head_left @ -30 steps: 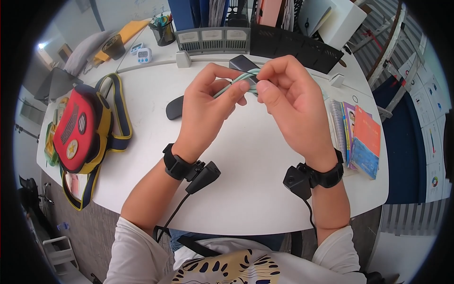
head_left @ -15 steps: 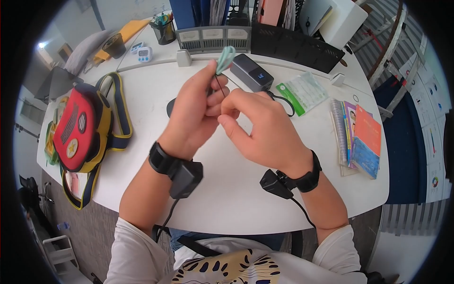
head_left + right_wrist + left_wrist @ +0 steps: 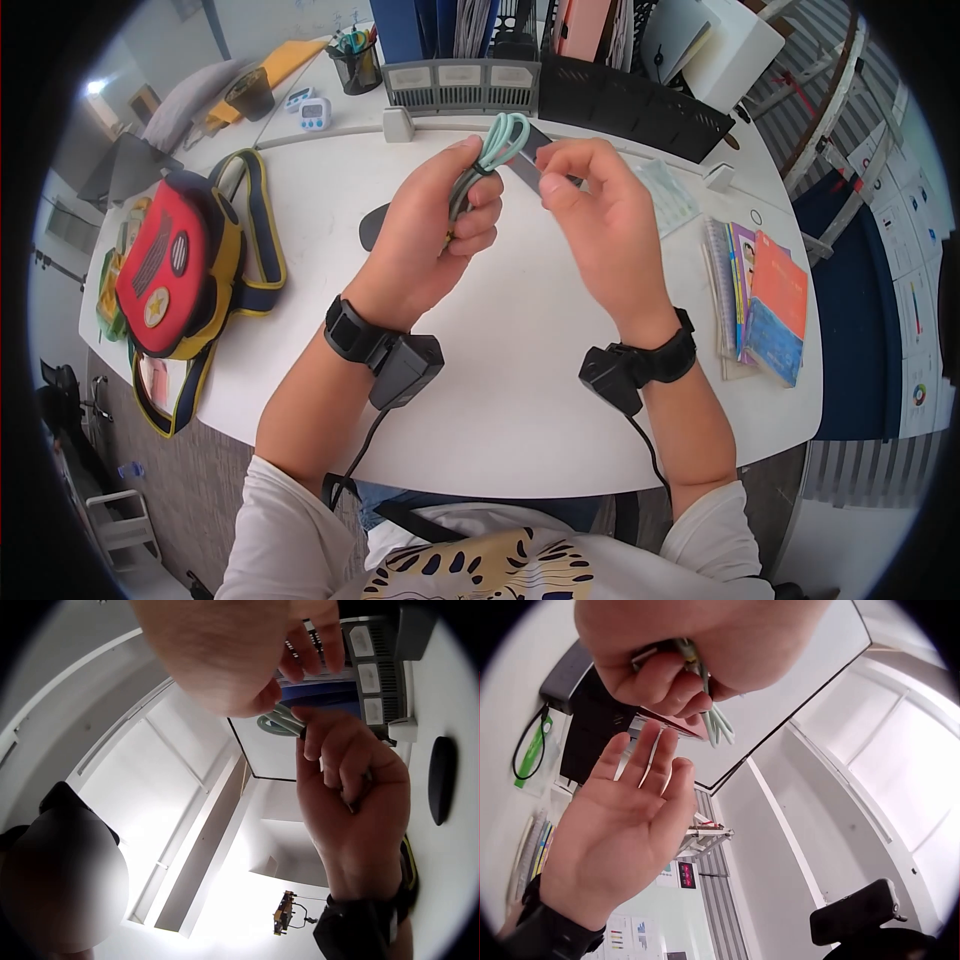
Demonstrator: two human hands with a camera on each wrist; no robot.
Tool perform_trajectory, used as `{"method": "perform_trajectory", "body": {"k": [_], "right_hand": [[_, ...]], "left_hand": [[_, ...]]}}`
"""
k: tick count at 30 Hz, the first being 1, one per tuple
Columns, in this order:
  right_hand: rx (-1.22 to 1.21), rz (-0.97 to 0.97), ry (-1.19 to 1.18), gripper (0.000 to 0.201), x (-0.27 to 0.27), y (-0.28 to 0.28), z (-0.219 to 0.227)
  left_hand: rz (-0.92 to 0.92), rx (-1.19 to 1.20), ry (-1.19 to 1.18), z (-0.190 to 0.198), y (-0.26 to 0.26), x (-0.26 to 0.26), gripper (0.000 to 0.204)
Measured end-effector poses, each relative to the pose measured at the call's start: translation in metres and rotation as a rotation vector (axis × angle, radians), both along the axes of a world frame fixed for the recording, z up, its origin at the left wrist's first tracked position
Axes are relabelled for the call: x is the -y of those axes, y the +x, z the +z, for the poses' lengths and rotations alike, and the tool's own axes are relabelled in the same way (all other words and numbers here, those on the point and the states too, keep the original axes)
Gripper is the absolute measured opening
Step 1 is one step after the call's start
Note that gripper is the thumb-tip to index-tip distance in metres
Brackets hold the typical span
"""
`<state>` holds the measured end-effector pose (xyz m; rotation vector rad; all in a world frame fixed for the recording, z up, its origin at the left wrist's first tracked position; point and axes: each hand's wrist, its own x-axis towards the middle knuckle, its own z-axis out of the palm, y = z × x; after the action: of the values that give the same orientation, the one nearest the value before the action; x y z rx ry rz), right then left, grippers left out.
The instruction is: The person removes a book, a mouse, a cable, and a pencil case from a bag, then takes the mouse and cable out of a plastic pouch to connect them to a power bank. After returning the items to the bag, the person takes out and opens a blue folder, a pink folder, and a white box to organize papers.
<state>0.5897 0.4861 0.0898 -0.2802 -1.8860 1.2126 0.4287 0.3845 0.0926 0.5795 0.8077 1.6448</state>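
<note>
A pale green cable (image 3: 505, 140), folded into a looped bundle, stands up out of my left hand (image 3: 420, 225). The fingers and thumb of that hand are curled round its lower part, with the loops sticking out above. A thin black tie (image 3: 483, 170) circles the bundle just above the fingers. My right hand (image 3: 605, 235) is beside it, holding nothing, its fingers loosely bent and the fingertips pointing toward the loops. In the left wrist view, the cable loops (image 3: 718, 724) hang past the curled fingers, and the right hand (image 3: 622, 825) shows its palm.
Behind the hands lies a dark power bank (image 3: 566, 675), partly covered in the head view. A black mouse (image 3: 373, 228) sits left of the left hand. A clear packet (image 3: 668, 195) and stacked books (image 3: 775, 300) are at right; a red bag (image 3: 165, 270) is at left.
Both hands first worked together at the cable; the right hand then pulled at the black tie near the left palm. Now the right hand has let go and moved right, while the left keeps its grip.
</note>
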Motion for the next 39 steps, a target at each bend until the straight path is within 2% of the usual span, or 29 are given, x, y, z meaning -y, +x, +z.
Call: {"method": "perform_trajectory", "body": {"k": [1, 2, 4, 7, 10, 14, 16, 17, 20, 23, 25, 26, 29, 31, 33, 35, 36, 37, 39], "right_hand": [[0.009, -0.020, -0.097, 0.015, -0.002, 0.002, 0.001], [0.009, -0.021, -0.097, 0.015, -0.003, 0.005, 0.004], [0.126, 0.111, -0.277, 0.023, -0.003, 0.009, 0.010], [0.196, 0.151, -0.354, 0.028, 0.002, 0.006, 0.011], [0.280, 0.134, -0.357, 0.028, -0.004, 0.006, 0.008], [0.331, 0.064, -0.306, 0.026, -0.009, 0.007, 0.008], [0.322, -0.049, -0.118, 0.024, -0.018, 0.007, -0.001], [0.322, -0.048, -0.114, 0.024, -0.022, 0.009, -0.003], [0.323, -0.055, -0.207, 0.027, -0.028, 0.009, -0.008], [0.282, -0.021, -0.285, 0.027, -0.027, 0.004, -0.017], [0.355, 0.047, -0.299, 0.024, -0.024, 0.003, -0.019], [0.395, 0.073, -0.416, 0.022, -0.021, 0.003, -0.018], [0.315, 0.043, -0.388, 0.023, -0.040, 0.005, -0.036], [0.378, 0.032, -0.398, 0.024, -0.041, 0.004, -0.043], [0.436, 0.018, -0.412, 0.025, -0.043, 0.004, -0.042], [0.462, -0.065, 0.022, 0.031, -0.048, 0.007, -0.039], [0.530, -0.184, 0.160, 0.038, -0.056, 0.016, -0.035], [0.531, -0.185, 0.164, 0.038, -0.065, 0.027, -0.029], [0.832, -0.476, 0.217, 0.047, -0.085, 0.048, -0.017]], "left_hand": [[-0.001, 0.000, -0.001, 0.000, 0.002, 0.000, 0.030], [0.047, -0.077, -0.042, 0.001, 0.006, 0.000, 0.029], [0.096, -0.153, -0.083, 0.000, 0.014, 0.000, 0.028], [0.005, -0.219, -0.137, -0.005, 0.020, 0.000, 0.028], [-0.189, -0.263, -0.106, -0.012, 0.015, -0.002, 0.036], [-0.044, -0.404, -0.273, -0.016, 0.021, -0.004, 0.043], [-0.041, -0.518, -0.274, -0.021, 0.017, -0.007, 0.046], [-0.038, -0.519, -0.271, -0.025, 0.015, -0.008, 0.046], [-0.170, -0.751, -0.238, -0.041, 0.009, -0.013, 0.041], [-0.256, -0.828, -0.215, -0.053, 0.012, -0.013, 0.041], [-0.239, -0.835, -0.182, -0.052, 0.017, -0.015, 0.038], [-0.258, -0.851, -0.143, -0.046, 0.020, -0.013, 0.037], [-0.273, -0.806, -0.135, -0.058, 0.027, -0.012, 0.039], [-0.266, -0.527, -0.157, -0.061, 0.031, -0.014, 0.044], [-0.191, -0.495, -0.176, -0.063, 0.033, -0.015, 0.042], [-0.123, -0.462, -0.199, -0.069, 0.030, -0.017, 0.041], [-0.068, -0.491, -0.209, -0.073, 0.024, -0.018, 0.039], [-0.012, -0.523, -0.217, -0.075, 0.019, -0.018, 0.039], [0.018, -0.502, -0.222, -0.078, 0.015, -0.020, 0.036]]}}
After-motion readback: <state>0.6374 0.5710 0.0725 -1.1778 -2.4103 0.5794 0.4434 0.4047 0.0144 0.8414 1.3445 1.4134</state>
